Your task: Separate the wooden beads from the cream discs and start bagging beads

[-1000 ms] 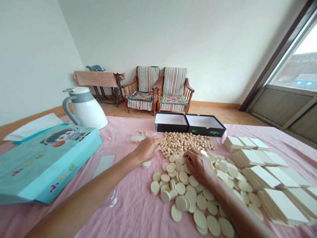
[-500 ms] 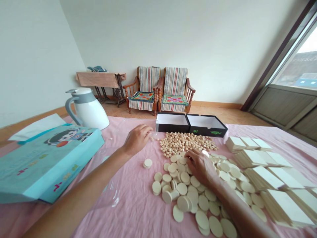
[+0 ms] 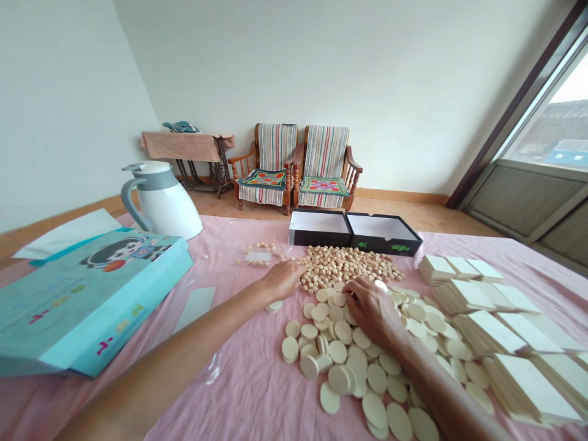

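Observation:
My left hand (image 3: 285, 279) reaches to the left edge of a heap of small pale wooden beads (image 3: 351, 263). Its fingers are drawn together there, and whatever they pinch is hidden. Below that hand, a short stack of round wooden discs (image 3: 274, 306) is partly covered by it. My right hand (image 3: 373, 305) rests on the near side of the beads, over a large spread of round wooden discs (image 3: 342, 352). Its fingers curl down, with their tips out of sight. Left of the beads lies a clear plastic tray (image 3: 229, 236) with several beads in it.
Two open black boxes (image 3: 321, 236) stand behind the beads. Stacks of white rectangular boards (image 3: 491, 321) line the right side. At left are a turquoise box (image 3: 133, 300) and a white jug (image 3: 169, 208). Another clear plastic piece (image 3: 211, 370) lies near my left forearm.
My left hand has moved right and toward me, from over the clear tray to the bead heap, uncovering beads in the tray. My right hand has barely moved.

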`<state>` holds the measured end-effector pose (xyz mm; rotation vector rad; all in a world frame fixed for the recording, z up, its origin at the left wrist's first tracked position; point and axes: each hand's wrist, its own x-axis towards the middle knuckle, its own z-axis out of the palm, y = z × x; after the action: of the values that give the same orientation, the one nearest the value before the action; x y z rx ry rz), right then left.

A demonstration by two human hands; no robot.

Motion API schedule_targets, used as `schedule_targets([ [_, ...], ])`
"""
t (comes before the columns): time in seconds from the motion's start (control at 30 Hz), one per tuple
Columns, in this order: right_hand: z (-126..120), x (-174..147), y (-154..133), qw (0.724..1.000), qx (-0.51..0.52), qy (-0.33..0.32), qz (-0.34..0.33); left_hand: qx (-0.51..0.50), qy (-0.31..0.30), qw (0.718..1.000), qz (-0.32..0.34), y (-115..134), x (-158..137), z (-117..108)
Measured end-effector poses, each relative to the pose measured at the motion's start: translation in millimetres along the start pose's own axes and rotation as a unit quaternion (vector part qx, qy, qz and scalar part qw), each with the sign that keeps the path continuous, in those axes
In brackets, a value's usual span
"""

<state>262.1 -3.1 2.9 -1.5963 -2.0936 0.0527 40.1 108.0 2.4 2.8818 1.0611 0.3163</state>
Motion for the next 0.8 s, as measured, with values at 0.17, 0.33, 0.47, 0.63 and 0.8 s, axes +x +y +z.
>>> schedule_targets([
  [0.17,-1.0,0.4,-1.5,1.0,-0.005,0.004,0.0,-0.021,0.031,0.999,0.017,3.6,-6.1,-8.5],
  [0.33,-0.5,-0.1,-1.8,1.0,-0.01,0.006,0.0,-0.01,0.177,0.984,-0.008,-3.3,-7.7,-55.2],
  [0.47,0.1,-0.1,-1.6,1.0,-0.009,0.002,0.001,0.018,0.249,0.965,-0.082,-32.4,-9.3,-78.9],
  [0.63,0.2,0.3,-1.3,1.0,-0.011,0.004,-0.001,0.083,0.244,0.957,-0.133,-54.6,-17.7,-77.3],
  [0.8,1.4,0.1,0.5,1.0,-0.01,0.005,-0.001,0.03,0.225,0.971,-0.069,-25.8,-19.1,-69.0],
])
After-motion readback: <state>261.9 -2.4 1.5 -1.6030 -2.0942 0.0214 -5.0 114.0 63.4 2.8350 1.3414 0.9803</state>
